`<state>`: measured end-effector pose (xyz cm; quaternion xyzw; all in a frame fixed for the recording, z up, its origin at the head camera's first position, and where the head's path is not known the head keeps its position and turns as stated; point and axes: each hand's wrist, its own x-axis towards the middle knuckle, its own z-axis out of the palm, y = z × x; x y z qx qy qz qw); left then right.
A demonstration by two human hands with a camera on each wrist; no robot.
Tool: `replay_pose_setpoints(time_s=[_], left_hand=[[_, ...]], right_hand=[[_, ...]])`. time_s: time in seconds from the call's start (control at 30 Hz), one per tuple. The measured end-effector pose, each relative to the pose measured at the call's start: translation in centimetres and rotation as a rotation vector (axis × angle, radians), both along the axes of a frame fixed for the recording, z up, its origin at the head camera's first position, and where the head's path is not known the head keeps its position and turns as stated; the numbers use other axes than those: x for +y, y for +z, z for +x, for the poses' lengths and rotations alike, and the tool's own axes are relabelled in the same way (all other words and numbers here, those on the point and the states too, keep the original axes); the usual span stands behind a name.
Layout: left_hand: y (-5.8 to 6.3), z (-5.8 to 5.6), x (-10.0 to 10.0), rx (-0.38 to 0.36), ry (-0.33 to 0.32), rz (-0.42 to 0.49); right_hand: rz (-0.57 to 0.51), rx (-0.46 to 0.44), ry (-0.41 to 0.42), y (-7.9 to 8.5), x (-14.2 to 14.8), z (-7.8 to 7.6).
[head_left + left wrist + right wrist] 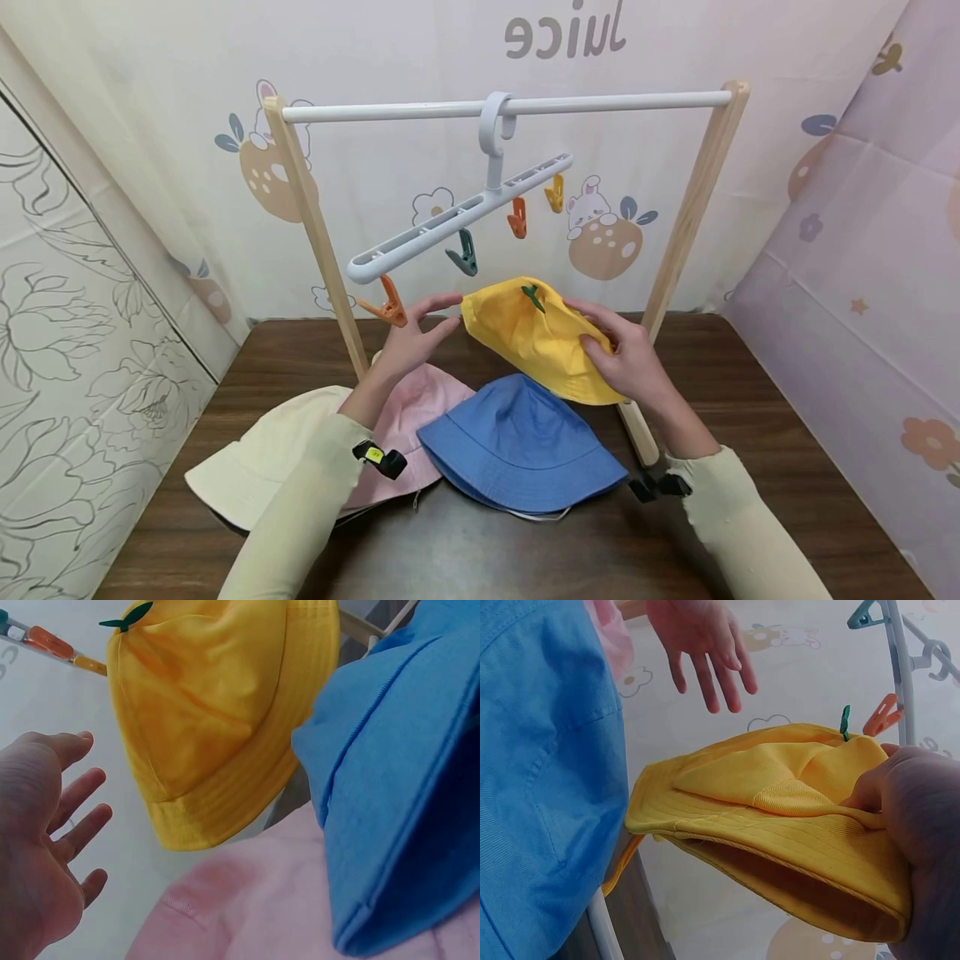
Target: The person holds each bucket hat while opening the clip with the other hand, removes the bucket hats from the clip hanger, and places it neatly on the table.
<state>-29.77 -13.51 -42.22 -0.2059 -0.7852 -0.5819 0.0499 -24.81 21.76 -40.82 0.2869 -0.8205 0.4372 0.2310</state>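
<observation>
A yellow bucket hat (536, 342) with a small green sprout on its crown is held up, tilted, behind the blue hat. My right hand (630, 350) pinches its fabric on the right side, thumb in front. In the right wrist view the brim opening of the yellow hat (780, 810) faces the camera. My left hand (416, 342) is near the hat's left edge; in the left wrist view the left hand (52, 825) has its fingers spread, apart from the hat. Above hangs a pale grey clip hanger (457, 217) with orange, dark green and yellow clips.
A blue bucket hat (525, 450), a pink hat (420, 400) and a cream hat (270, 450) lie on the dark wooden table (420, 550). The hanger hooks over a white rod (615, 104) between wooden posts (697, 200). Patterned curtains surround the table.
</observation>
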Motion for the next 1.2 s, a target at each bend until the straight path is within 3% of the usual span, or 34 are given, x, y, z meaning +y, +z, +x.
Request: replay_pose_setpoints(time_s=[0.43, 0.97, 1.2], left_hand=[[-0.2, 0.6, -0.6, 0.045, -0.019, -0.004], [-0.4, 1.1, -1.3, -0.005, 0.005, -0.017], [-0.1, 1.5, -1.4, 0.024, -0.007, -0.018]], right_hand=[[-0.031, -0.021, -0.003, 0.4, 0.2, 0.7], [-0.1, -0.013, 0.013, 0.4, 1.2, 1.4], [-0.103, -0.01, -0.002, 0.4, 1.9, 1.9]])
